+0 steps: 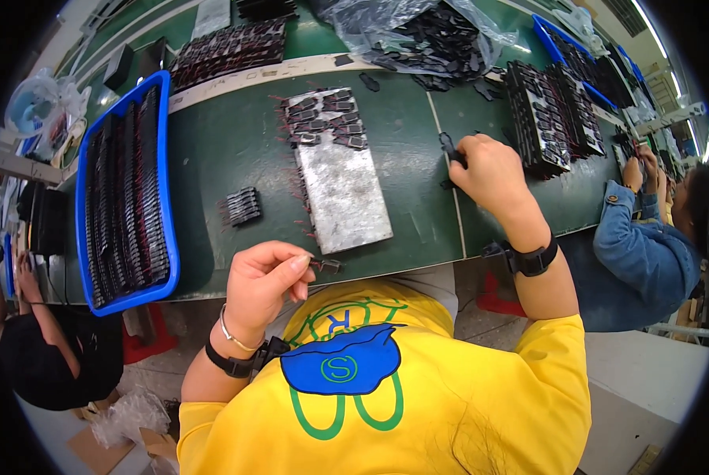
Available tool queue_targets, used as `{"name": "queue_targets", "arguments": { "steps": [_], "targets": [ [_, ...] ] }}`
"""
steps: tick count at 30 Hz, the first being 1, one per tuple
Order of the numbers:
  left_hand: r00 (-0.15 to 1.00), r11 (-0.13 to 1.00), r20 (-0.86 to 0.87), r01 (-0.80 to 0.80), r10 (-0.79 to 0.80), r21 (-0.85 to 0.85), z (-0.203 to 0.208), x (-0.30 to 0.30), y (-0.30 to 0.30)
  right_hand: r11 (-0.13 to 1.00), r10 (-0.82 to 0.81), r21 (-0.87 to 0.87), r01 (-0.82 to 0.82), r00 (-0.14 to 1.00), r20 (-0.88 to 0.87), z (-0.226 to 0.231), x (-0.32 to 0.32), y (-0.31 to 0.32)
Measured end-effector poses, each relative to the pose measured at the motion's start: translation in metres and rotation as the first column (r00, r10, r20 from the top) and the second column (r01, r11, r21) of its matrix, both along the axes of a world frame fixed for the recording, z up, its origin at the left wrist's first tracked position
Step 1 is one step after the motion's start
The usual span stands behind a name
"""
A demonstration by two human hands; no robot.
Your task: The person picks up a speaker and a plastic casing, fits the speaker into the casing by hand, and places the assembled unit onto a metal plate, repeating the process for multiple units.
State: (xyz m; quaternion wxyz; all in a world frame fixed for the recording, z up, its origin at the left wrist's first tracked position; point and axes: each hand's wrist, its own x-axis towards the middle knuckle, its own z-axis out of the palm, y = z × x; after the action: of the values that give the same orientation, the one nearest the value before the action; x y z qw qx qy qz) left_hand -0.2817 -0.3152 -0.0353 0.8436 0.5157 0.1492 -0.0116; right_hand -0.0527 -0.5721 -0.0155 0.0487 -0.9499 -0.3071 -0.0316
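Note:
In front of my body, at the table's near edge, my left hand pinches a small black wired part between thumb and fingertips. My right hand is over the green table to the right, its fingers closed on a flat black plastic piece. Between the hands lies a silver-grey rectangular plate. Several small black parts with red wires sit in two columns on its far end, and red wires stick out along its left side. A small row of similar black parts rests left of the plate.
A blue tray packed with rows of wired parts stands at the left. A clear plastic bag of black pieces lies at the far side. Stacked loaded plates stand at the right. People work at both sides, one in a denim jacket.

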Motion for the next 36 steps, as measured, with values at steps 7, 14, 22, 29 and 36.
{"name": "queue_targets", "arguments": {
  "steps": [7, 14, 22, 29, 36],
  "targets": [
    [1.000, 1.000, -0.016, 0.001, -0.001, -0.014, 0.002, 0.003, -0.001, 0.895, -0.019, 0.444, 0.046, 0.998, -0.066, 0.002, -0.006, -0.011],
    [0.997, 1.000, -0.078, 0.006, -0.005, 0.013, 0.005, 0.005, -0.003, 0.670, 0.414, 0.732, -0.121, 0.880, -0.233, 0.034, -0.087, 0.016],
    [0.999, 1.000, -0.052, 0.007, -0.007, 0.001, 0.005, 0.004, -0.009, 0.611, 0.544, 0.609, -0.505, 0.827, 0.141, 0.022, -0.133, 0.064],
    [0.998, 0.994, -0.044, 0.036, -0.041, -0.103, 0.003, 0.001, -0.011, 0.620, 0.521, 0.594, -0.513, 0.835, 0.176, 0.013, -0.139, 0.067],
    [0.998, 0.990, -0.027, 0.047, -0.051, -0.134, 0.003, 0.000, -0.010, 0.612, 0.520, 0.600, -0.515, 0.834, 0.186, 0.013, -0.137, 0.068]
  ]
}}
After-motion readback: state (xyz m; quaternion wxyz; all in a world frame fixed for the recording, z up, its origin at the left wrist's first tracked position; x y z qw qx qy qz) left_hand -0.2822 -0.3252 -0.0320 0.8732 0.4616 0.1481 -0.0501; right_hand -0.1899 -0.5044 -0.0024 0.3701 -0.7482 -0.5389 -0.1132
